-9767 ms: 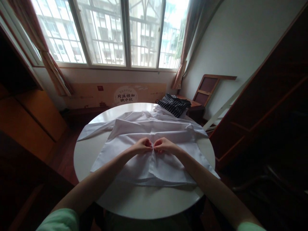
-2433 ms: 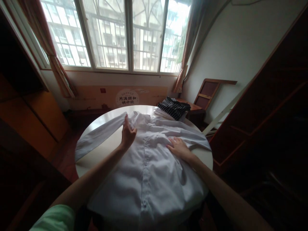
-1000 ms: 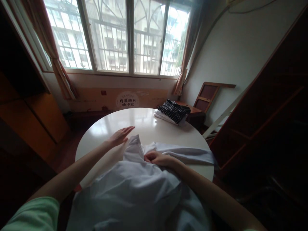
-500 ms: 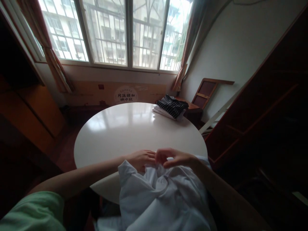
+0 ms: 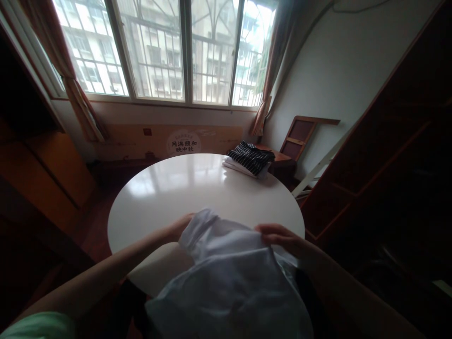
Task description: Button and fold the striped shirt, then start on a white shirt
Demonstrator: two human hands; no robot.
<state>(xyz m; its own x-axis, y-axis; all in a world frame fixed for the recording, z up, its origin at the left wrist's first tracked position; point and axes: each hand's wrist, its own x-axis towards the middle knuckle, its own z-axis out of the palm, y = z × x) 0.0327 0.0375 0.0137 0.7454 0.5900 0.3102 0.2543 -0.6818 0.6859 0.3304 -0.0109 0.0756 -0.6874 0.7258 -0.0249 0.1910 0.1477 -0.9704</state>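
A white cloth garment, perhaps a shirt, hangs over the near edge of the round white table and down toward my lap. At its upper left corner my left hand holds the fabric, most of its fingers hidden behind the cloth. My right hand grips the garment's upper right edge, fingers bent over the fabric. Between both hands the cloth is raised slightly and wrinkled. I cannot make out a collar or buttons.
Folded clothes, a black striped garment on top of white cloth, lie at the table's far right. Behind stand a wooden chair and a barred window. A dark wooden panel slants along the right.
My hands, close together at the middle of the cloth before, have moved apart to its left and right sides. The bunched garment is now more spread out between them.
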